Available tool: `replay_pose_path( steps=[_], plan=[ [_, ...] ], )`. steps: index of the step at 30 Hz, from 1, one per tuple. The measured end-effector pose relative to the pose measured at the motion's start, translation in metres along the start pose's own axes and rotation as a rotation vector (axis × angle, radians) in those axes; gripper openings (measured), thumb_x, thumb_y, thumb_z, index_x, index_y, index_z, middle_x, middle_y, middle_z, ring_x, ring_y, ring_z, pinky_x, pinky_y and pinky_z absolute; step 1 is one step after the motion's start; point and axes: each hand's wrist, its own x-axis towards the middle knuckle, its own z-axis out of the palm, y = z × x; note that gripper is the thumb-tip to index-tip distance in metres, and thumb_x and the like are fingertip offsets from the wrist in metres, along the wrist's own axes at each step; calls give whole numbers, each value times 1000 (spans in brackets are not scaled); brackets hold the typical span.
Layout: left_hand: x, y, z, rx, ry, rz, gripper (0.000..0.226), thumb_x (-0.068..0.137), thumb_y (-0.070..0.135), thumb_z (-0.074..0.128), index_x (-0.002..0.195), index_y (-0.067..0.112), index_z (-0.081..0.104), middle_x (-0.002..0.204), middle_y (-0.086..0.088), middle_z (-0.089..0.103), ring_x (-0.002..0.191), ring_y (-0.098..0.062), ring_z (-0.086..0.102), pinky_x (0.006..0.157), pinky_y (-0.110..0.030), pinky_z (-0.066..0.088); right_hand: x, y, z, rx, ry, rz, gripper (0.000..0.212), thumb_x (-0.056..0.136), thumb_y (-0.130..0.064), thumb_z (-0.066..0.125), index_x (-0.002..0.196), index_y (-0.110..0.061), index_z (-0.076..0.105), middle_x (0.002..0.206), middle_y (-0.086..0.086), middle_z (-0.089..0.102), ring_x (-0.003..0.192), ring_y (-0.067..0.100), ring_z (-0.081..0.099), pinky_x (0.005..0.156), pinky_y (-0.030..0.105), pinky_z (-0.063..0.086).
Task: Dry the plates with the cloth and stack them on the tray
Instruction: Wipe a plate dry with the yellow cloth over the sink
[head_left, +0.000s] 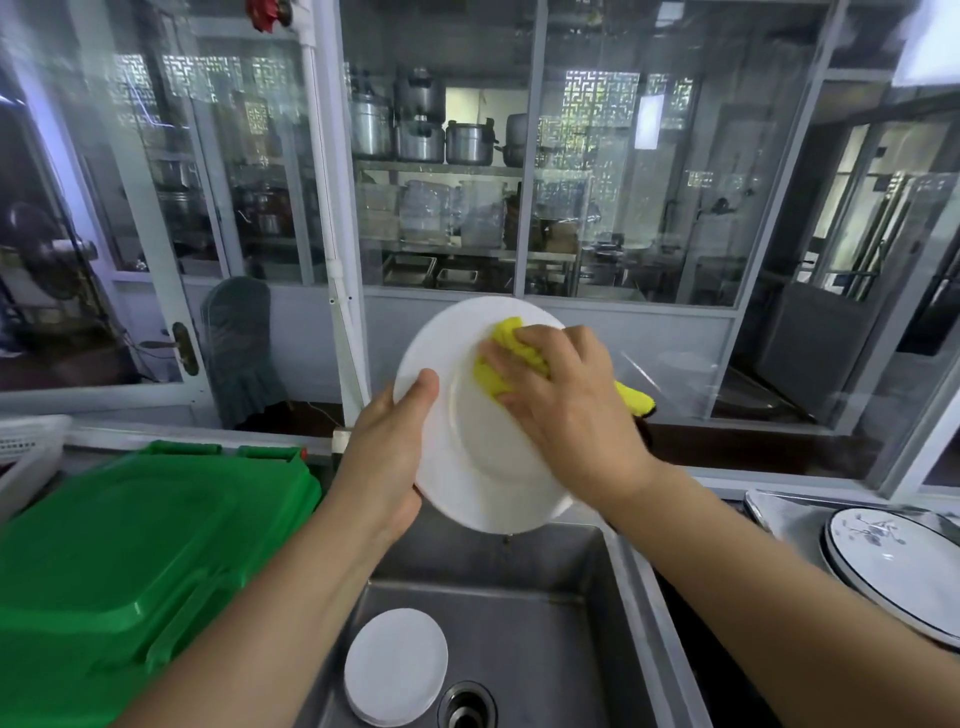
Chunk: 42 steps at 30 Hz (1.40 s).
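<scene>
A white plate (467, 467) is held tilted above the steel sink (566, 613). My left hand (387, 452) grips its left rim, thumb on the face and fingers behind. My right hand (566, 410) presses a crumpled yellow cloth (506, 353) against the plate's upper middle, fingers curled over the cloth; one end of the cloth hangs out to the right. A small stack of white plates (395, 667) lies in the sink basin beside the drain (467, 709). On the metal tray (784, 514) at right sit stacked dark-rimmed plates (904, 577) with a grey floral print.
A green plastic bin lid (140, 545) fills the counter on the left, with a white basket (26, 452) behind it. A glass partition (623, 182) stands behind the sink, showing shelves of pots. A white pipe (337, 260) runs down it.
</scene>
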Motion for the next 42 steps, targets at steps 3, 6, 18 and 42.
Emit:
replay_pose_path(
  steps=[3, 6, 18, 42],
  plan=[
    [4, 7, -6, -26, 12, 8, 17, 94, 28, 56, 86, 22, 69, 79, 0, 75, 70, -17, 71, 63, -35, 58, -11, -24, 12, 25, -34, -132, 29, 87, -21, 60, 113, -12, 69, 108, 13, 66, 76, 38, 57, 64, 46, 49],
    [9, 14, -23, -37, 15, 10, 14, 94, 26, 55, 89, 21, 67, 80, 2, 75, 70, -15, 71, 59, -31, 58, -36, -28, 21, 80, -81, -197, 24, 92, -18, 60, 113, -14, 69, 116, 4, 60, 74, 34, 55, 64, 43, 49],
    [21, -11, -73, 86, -104, -92, 20, 89, 27, 63, 81, 40, 74, 85, 9, 75, 79, -12, 72, 63, -27, 56, -9, -38, 43, 15, -81, 88, 33, 90, -29, 51, 111, -13, 70, 108, 12, 65, 90, 30, 43, 72, 50, 49],
    [-41, -153, 100, 213, -418, -292, 12, 91, 30, 60, 85, 34, 70, 81, 12, 74, 72, -9, 70, 54, -25, 53, -295, 64, -111, -213, -116, 1154, 42, 88, -14, 63, 129, -14, 53, 117, 2, 52, 107, 17, 41, 91, 27, 31]
  ],
)
